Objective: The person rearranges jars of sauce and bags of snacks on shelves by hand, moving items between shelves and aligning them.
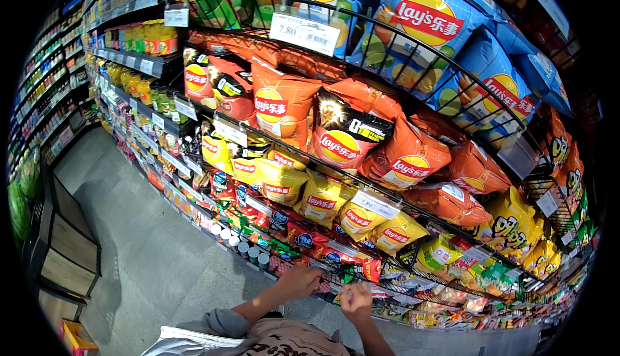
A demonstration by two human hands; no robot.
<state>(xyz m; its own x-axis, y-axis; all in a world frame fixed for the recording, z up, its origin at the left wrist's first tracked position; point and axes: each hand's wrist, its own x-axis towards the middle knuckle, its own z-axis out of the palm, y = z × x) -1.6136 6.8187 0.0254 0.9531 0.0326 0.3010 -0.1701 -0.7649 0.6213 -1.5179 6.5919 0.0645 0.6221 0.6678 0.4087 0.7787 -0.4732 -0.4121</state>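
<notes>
My left hand is raised at the bottom centre, in front of the lower shelves, with its fingers curled. To its right, my right hand is also curled; whether either hand holds something small is not clear. The two hands are apart. Beyond them stand racks of Lay's potato chip bags: yellow bags low down, orange bags above, and large blue bags on top. Red snack bags lie closer to my hands, on a low shelf near small round tubs.
Black wire rails with price tags edge the racks. Juice bottles fill shelves at the left. Watermelons lie on a wood-panelled stand across the grey tiled floor. A yellow-and-red box is at the lower left.
</notes>
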